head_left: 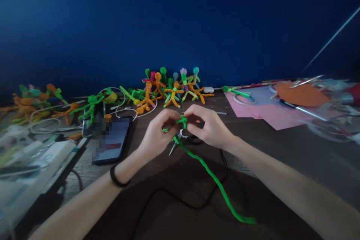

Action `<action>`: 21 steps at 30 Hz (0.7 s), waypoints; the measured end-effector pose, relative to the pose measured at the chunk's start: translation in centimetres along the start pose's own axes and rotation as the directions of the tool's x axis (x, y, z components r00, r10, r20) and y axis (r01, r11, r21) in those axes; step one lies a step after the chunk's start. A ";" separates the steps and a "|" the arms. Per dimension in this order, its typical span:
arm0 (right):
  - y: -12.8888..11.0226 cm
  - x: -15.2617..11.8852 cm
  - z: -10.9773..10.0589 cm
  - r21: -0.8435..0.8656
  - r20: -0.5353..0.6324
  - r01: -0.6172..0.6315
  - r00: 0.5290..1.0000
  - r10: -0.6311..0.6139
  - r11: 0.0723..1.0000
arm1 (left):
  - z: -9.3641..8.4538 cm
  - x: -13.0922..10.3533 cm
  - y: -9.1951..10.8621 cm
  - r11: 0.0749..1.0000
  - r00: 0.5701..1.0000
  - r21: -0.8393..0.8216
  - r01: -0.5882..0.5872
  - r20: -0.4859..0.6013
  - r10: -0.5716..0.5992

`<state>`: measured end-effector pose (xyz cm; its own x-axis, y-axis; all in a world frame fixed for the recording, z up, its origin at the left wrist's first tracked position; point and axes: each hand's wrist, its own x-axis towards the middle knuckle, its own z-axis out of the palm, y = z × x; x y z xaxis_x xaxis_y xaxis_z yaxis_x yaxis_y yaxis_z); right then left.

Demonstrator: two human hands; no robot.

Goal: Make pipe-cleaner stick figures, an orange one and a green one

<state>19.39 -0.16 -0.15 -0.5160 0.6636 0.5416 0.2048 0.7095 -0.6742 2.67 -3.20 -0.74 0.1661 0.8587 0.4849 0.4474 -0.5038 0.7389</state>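
Note:
Near the middle of the view, my left hand (161, 132) pinches a green fuzzy stem piece (182, 121) from the left. Thumb and index finger of my right hand (206, 125) close on the same piece from the right. It looks twisted into small loops between the fingertips. A long green fuzzy stem (215, 180) trails from beneath my left fingertips down to the lower right. Part of a metal tool, seemingly scissors (173, 147), shows on the table under my hands.
Several fuzzy figures (173, 95) stand along the blue wall. A phone (112, 140) lies left, near white boxes, cables and more figures. Pink paper (284, 114), an orange sheet (302, 94) and pens are at right. A black cable (185, 205) crosses the dark table.

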 end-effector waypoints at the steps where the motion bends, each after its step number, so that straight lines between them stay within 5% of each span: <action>1: 0.0 0.0 0.0 0.027 0.008 -0.023 1.000 0.023 0.999 | 0.0 0.0 -0.1 1.000 1.000 0.012 -0.004 -0.019 0.004; 7: 0.3 0.2 0.1 0.178 0.254 -0.330 0.926 0.281 0.927 | -0.2 0.4 -0.3 0.996 0.988 0.069 0.064 -0.147 -0.054; 13: 0.6 0.1 0.9 0.283 0.470 -0.514 0.810 0.350 0.810 | -0.2 0.5 -0.2 0.991 0.988 0.077 0.111 -0.113 -0.102; 16: 0.7 0.2 0.7 0.282 0.403 -0.526 0.824 0.398 0.803 | -0.6 0.6 -0.3 0.986 0.986 0.023 0.163 -0.020 -0.163; 21: 0.6 0.5 -0.2 0.243 0.234 -0.381 0.916 0.327 0.892 | -1.1 1.0 -1.3 0.947 0.968 -0.203 0.249 0.090 -0.236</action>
<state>19.45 0.61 -0.18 -0.5998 0.7844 0.1578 0.1772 0.3226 -0.9298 1.30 -1.78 -0.66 0.1340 0.9581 0.2531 0.2869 -0.2820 0.9155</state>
